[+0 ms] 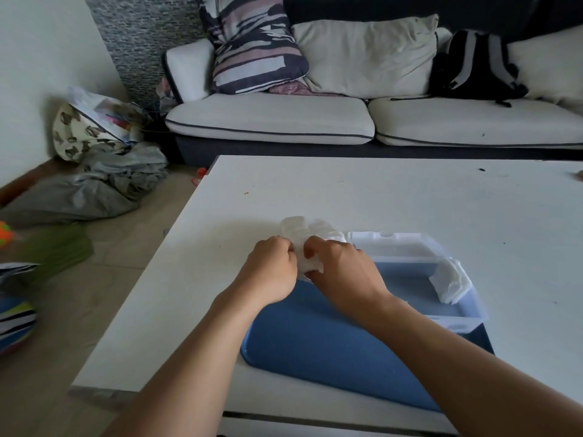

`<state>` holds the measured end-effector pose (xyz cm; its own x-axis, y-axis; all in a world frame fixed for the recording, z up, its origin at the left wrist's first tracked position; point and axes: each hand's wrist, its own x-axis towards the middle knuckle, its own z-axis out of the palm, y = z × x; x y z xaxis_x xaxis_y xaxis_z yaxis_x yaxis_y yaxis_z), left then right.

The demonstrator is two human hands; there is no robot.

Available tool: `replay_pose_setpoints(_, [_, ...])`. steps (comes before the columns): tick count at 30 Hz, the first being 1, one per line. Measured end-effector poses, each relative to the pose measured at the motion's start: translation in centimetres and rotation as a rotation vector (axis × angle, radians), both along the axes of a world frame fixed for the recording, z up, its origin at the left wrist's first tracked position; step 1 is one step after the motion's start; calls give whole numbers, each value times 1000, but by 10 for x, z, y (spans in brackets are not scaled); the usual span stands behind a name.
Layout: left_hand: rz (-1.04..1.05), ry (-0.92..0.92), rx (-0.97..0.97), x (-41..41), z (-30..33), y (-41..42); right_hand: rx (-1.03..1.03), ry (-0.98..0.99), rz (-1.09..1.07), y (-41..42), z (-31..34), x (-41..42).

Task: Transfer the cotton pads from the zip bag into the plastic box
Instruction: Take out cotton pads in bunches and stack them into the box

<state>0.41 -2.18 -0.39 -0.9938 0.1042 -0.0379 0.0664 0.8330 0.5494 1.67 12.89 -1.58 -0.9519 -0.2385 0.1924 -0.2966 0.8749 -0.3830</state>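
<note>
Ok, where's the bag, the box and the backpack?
bag [296, 227]: head view, its crinkly clear top above both hands.
box [473, 305]: head view, its clear right wall beside the pads inside.
backpack [473, 64]: head view, its black middle, on the sofa.

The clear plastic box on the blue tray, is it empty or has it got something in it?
Not empty: the clear plastic box holds a white stack of cotton pads against its right end; the rest shows bare.

Blue tray [315, 342], white table [347, 190], striped pillow [252, 45], black backpack [473, 64]
</note>
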Motion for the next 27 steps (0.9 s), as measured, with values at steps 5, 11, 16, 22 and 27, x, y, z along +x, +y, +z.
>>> replay_pose_setpoints(5, [-9, -51, 2, -3, -4, -2, -77, -53, 44, 1, 0, 2])
replay_pose_setpoints(11, [-7, -55, -22, -6, -1, -6, -288, -70, 52, 8, 8, 11])
replay_pose_setpoints(16, [-27, -130, -21, -5, -1, -11, -873, -291, 3, 24, 33, 15])
replay_pose_setpoints(22, [-64, -305, -186, 0, -1, -1, -1425, -800, -61, 48, 43, 10])
replay_pose_setpoints(27, [96, -279, -220, 8, 19, 1, -1481, -902, -109, 56, 40, 4])
